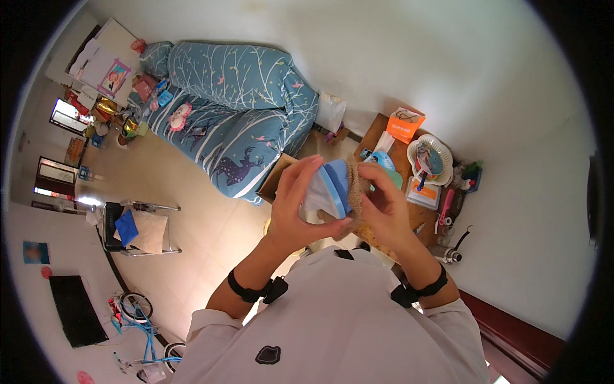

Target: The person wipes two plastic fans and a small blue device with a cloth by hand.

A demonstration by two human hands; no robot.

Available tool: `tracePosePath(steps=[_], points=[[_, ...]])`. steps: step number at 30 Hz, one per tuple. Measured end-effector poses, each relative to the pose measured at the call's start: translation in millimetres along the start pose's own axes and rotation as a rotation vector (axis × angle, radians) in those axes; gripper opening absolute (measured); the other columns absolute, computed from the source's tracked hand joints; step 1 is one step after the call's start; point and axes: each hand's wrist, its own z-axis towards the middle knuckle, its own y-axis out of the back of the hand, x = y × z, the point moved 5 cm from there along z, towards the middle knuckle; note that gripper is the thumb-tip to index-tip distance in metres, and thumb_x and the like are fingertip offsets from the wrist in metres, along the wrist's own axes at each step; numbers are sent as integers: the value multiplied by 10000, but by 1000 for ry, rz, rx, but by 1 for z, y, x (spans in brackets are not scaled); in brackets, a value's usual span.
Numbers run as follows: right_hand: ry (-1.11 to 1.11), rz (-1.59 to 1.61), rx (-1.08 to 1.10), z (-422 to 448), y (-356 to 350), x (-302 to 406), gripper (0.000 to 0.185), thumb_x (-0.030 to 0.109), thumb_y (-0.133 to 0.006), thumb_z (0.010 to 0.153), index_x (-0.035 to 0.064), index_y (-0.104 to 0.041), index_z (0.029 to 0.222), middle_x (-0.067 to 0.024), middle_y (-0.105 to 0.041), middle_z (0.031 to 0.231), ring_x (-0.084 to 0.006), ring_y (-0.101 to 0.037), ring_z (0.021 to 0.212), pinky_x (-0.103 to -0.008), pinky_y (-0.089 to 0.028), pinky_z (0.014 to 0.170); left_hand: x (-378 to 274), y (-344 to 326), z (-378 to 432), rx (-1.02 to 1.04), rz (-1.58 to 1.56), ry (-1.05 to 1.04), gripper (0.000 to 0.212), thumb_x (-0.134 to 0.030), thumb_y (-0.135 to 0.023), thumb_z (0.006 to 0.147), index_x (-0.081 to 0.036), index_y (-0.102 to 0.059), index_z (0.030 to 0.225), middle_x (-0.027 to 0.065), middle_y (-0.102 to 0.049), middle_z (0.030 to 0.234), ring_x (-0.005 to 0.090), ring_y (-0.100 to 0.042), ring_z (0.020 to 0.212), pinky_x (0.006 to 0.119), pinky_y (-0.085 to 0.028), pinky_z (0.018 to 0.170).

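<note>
Both hands are raised in front of my chest around a stack of small pieces. My left hand (295, 206) grips a translucent white piece with a light-blue rim (322, 194) between thumb and fingers. Against its right side lies a blue soft-looking piece (339, 180), and beside that a brown fuzzy fabric piece (354, 187). My right hand (386, 209) holds the brown piece from the right, thumb and fingers bent around its edge. The pieces touch one another; what they are exactly I cannot tell. The palms hide part of them.
Beyond my right hand, a wooden table (371, 137) bears an orange paper bag (405, 126), a white plastic basket (448, 156), a clear box (423, 194) and a steel flask (446, 254). An open cardboard box (277, 178) stands near a covered sofa (230, 77). A chair (113, 225) stands left.
</note>
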Motion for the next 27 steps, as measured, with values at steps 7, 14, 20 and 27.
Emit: tracePosePath(steps=[7, 14, 20, 27], points=[[128, -21, -52, -3, 4, 0, 183, -87, -480, 668, 14, -424, 809, -97, -406, 991, -127, -431, 857, -216, -359, 706, 6, 2, 1, 19, -98, -18, 795, -129, -736, 461, -4, -331, 1133, 133, -375, 1078, 217, -403, 980, 305, -361, 797], [37, -81, 5, -11, -3, -11, 292, -162, -434, 603, 8, -454, 841, -83, -440, 931, -131, -447, 850, -230, -349, 754, 12, 7, 3, 47, -680, 56, 841, -98, -713, 468, -5, -258, 1169, 107, -349, 1138, 182, -366, 1043, 298, -298, 871], [217, -24, -133, -10, 13, -3, 245, -122, -454, 659, 18, -464, 860, -35, -462, 883, -100, -454, 824, -213, -366, 724, 6, 2, 3, 77, -671, 50, 840, -81, -705, 465, -12, -258, 1173, 98, -355, 1132, 185, -358, 1052, 302, -276, 884], [350, -339, -106, -1, 6, 41, 256, -106, -484, 633, 1, -518, 863, -86, -481, 959, -175, -479, 836, -239, -378, 711, 9, -5, -1, 189, -632, 108, 822, -68, -713, 448, -19, -300, 1158, 72, -333, 1116, 168, -350, 1031, 286, -268, 876]])
